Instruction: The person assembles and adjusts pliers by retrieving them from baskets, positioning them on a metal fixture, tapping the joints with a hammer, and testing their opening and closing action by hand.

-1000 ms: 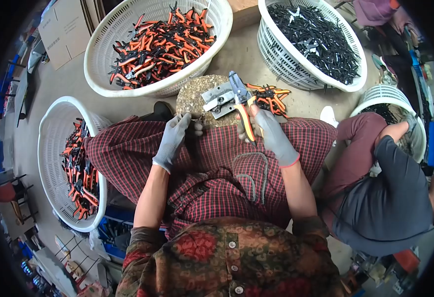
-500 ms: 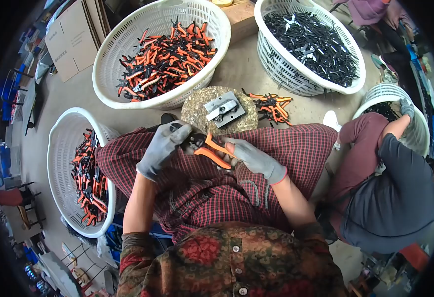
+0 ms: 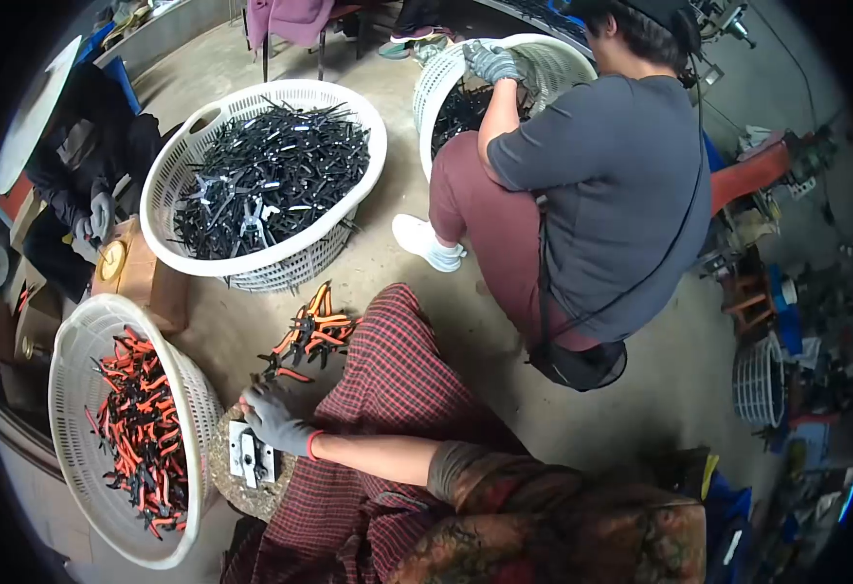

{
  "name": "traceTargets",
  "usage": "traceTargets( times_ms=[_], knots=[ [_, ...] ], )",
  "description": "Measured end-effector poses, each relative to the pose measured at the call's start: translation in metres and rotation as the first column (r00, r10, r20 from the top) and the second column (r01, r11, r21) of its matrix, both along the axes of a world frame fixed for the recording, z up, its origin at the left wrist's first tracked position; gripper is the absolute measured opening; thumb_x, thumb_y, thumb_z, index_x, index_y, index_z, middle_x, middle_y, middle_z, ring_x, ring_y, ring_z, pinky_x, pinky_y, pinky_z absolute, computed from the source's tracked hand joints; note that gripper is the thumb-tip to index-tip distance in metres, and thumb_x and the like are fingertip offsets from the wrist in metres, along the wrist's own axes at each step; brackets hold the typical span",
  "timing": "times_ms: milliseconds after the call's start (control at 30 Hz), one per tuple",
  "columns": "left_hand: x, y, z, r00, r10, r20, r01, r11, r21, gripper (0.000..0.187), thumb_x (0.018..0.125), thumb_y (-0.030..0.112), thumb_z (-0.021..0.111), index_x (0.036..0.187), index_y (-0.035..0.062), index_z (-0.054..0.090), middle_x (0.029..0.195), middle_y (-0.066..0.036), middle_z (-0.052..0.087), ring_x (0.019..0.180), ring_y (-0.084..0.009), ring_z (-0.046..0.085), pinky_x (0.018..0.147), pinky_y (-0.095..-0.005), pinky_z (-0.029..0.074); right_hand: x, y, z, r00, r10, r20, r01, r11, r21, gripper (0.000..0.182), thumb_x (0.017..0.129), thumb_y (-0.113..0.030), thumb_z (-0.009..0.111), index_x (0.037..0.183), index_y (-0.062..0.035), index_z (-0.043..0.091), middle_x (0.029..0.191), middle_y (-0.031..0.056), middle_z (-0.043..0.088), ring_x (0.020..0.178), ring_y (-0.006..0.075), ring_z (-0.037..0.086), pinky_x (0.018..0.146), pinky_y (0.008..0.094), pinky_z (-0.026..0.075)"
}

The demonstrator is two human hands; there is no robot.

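Observation:
My right hand [image 3: 278, 421], in a grey glove with a red cuff, is over the edge of a round speckled stool [image 3: 272, 494]. Its fingers look bent and drawn together; anything they hold is hidden. Close by on the stool lies a metal plate fixture [image 3: 250, 457] with a dark part across it. Several orange-handled pruners [image 3: 317, 329] lie heaped on the floor just beyond the hand. My left hand is out of view.
A white basket [image 3: 189, 389] of orange-handled pruners stands at the left. Another basket [image 3: 372, 146] holds black metal parts. A co-worker [image 3: 611, 195] crouches at the right with a gloved hand at a third basket [image 3: 428, 107]. Another person [image 3: 66, 185] sits at upper left.
The view has swung to the right. My right hand has gone from the pruners held over my lap to the stool's edge beside the floor heap. My left hand has left the view.

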State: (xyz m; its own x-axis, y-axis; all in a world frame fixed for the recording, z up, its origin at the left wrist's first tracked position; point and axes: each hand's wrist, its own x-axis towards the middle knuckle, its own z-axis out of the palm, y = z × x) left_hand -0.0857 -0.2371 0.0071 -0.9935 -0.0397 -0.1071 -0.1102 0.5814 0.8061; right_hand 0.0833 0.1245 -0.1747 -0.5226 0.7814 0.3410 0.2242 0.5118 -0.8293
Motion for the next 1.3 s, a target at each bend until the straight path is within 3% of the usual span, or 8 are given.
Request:
traceTargets(
  times_ms=[333,533,567,667,700,800,867,1300],
  knots=[
    [0.026,0.122,-0.02,0.722,-0.692,0.011,0.639,0.672,0.374,0.036,0.092,0.038,0.048,0.089,0.0024,0.055,0.07,-0.001,0.05,0.057,-0.0073,0.046,0.051,-0.0226,0.035,0.011,0.007,0.015,0.965,0.174,-0.195,-0.224,0.934,-0.28,0.02,0.089,-0.025,0.052,0.084,-0.0057,0.056,0.071,0.0082,0.057,0.07,0.0219,0.059,0.063,0.0347,0.045],
    [0.089,0.211,-0.02,0.397,-0.916,-0.051,0.916,0.399,-0.038,0.024,0.083,0.02,0.057,0.074,-0.0023,0.059,0.062,-0.005,0.057,0.055,-0.0108,0.051,0.053,-0.0262,0.041,0.09,0.0,0.111,0.47,0.802,-0.368,-0.65,0.032,-0.759,0.045,0.095,-0.041,0.044,0.083,-0.0022,0.064,0.066,0.0042,0.06,0.059,0.0091,0.056,0.054,0.0252,0.044],
    [0.09,0.213,-0.015,0.483,-0.74,0.468,0.538,0.673,0.508,0.017,0.075,0.014,0.06,0.078,-0.0018,0.06,0.068,-0.006,0.059,0.06,-0.0132,0.054,0.057,-0.0284,0.043,0.088,-0.003,0.107,0.488,0.821,-0.296,-0.609,0.077,-0.789,0.047,0.094,-0.043,0.046,0.077,-0.0025,0.062,0.064,0.0052,0.061,0.053,0.0093,0.055,0.05,0.0248,0.043],
    [0.086,0.224,-0.024,0.109,-0.976,-0.187,0.894,0.178,-0.41,0.02,0.076,0.016,0.06,0.086,-0.0011,0.061,0.069,-0.004,0.058,0.064,-0.0116,0.054,0.059,-0.028,0.043,0.082,0.004,0.121,0.482,0.849,-0.217,-0.563,0.11,-0.819,0.045,0.093,-0.04,0.048,0.071,-0.0018,0.057,0.06,0.0041,0.059,0.05,0.01,0.054,0.048,0.026,0.043],
    [0.086,0.227,-0.023,0.268,-0.957,-0.111,0.944,0.284,-0.166,0.023,0.08,0.02,0.057,0.087,-0.0014,0.06,0.069,-0.003,0.057,0.066,-0.0104,0.054,0.059,-0.0271,0.042,0.076,-0.019,0.076,0.554,0.821,-0.14,-0.714,0.381,-0.587,0.042,0.092,-0.036,0.051,0.068,-0.0015,0.052,0.054,0.0023,0.054,0.045,0.0107,0.052,0.045,0.0278,0.042],
    [0.09,0.239,-0.007,0.53,-0.792,0.305,0.633,0.608,0.48,0.036,0.092,0.032,0.05,0.092,-0.0023,0.059,0.07,0.001,0.054,0.069,-0.0067,0.052,0.059,-0.0245,0.041,0.069,-0.006,0.109,0.692,0.651,-0.311,-0.514,0.142,-0.846,0.039,0.092,-0.031,0.053,0.07,0.001,0.051,0.05,0.0023,0.048,0.042,0.0112,0.046,0.042,0.03,0.038],
    [0.09,0.249,-0.018,0.653,-0.715,0.248,0.597,0.688,0.413,0.048,0.093,0.043,0.048,0.105,-0.0029,0.057,0.073,-0.001,0.054,0.064,-0.0063,0.051,0.057,-0.0207,0.04,0.06,-0.001,0.071,0.708,0.662,-0.244,-0.66,0.499,-0.562,0.035,0.094,-0.027,0.051,0.072,0.0018,0.052,0.051,0.0033,0.047,0.044,0.0075,0.043,0.04,0.0277,0.035],
    [0.113,0.237,-0.062,0.205,-0.845,0.495,0.619,0.504,0.603,0.047,0.094,0.045,0.044,0.091,-0.001,0.056,0.072,-0.008,0.062,0.061,-0.0139,0.062,0.057,-0.0235,0.052,0.067,0.019,0.093,0.927,0.307,-0.214,-0.344,0.476,-0.81,0.033,0.095,-0.028,0.046,0.075,-0.0027,0.055,0.06,0.0003,0.054,0.048,0.0033,0.048,0.044,0.0193,0.038]
  ],
)
